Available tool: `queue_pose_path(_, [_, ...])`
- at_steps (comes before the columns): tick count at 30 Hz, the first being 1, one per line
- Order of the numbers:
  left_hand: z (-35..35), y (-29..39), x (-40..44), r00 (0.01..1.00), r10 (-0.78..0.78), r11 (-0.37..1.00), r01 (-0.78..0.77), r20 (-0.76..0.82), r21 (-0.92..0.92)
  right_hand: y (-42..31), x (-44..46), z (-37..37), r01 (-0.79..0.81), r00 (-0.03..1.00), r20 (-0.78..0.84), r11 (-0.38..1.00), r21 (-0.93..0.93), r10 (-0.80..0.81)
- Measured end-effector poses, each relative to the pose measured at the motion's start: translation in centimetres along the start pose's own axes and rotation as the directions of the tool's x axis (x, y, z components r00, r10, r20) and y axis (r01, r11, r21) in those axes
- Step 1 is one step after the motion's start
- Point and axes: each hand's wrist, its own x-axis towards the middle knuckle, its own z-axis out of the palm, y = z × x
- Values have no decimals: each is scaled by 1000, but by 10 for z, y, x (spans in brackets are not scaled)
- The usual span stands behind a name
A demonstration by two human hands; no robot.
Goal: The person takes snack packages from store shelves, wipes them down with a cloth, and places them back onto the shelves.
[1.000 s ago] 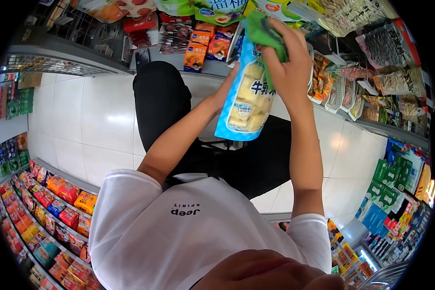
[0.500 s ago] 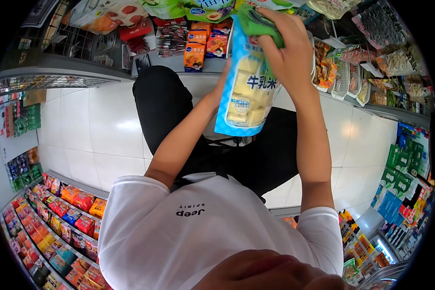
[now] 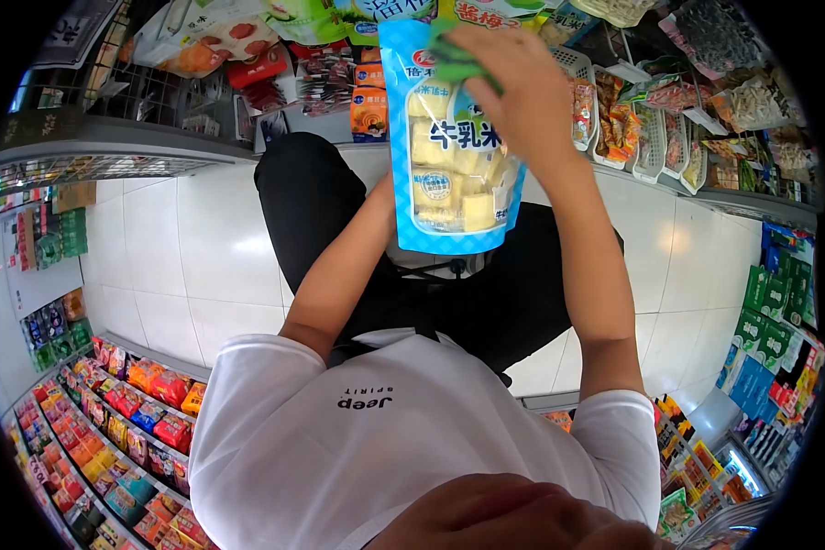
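A blue snack pouch [image 3: 456,234] with a clear window showing pale yellow pieces is held up in front of my knees, its printed front facing me. My left hand holds it from behind; the pouch hides the fingers, and only my left wrist [image 3: 381,205] shows at its left edge. My right hand [image 3: 518,96] is closed on a green cloth [image 3: 456,62], pressed against the upper front of the pouch. Part of the pouch's top right is covered by this hand and the cloth.
Ahead, a shelf holds small orange packets [image 3: 369,112], larger bags and white baskets [image 3: 649,147] of snacks. A wire rack [image 3: 165,124] stands at the left. Tiled floor [image 3: 220,238] surrounds my black-trousered legs. Snack shelves [image 3: 128,412] lie behind me at the left.
The pouch has shifted left and turned its front more squarely toward me. My right hand and the cloth have moved left and slightly down across it. My left fingers have gone out of sight.
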Motion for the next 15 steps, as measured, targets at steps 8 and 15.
queue_pose_path(8, [0,2,1,1000,-11,1000,11,-5,-5,11,7,-9,-12,991,-134,997,-77,2])
queue_pose_path(15, [-2,4,0,1000,-19,1000,19,-14,-4,-1,7,-23,6,997,-73,1000,6,-6])
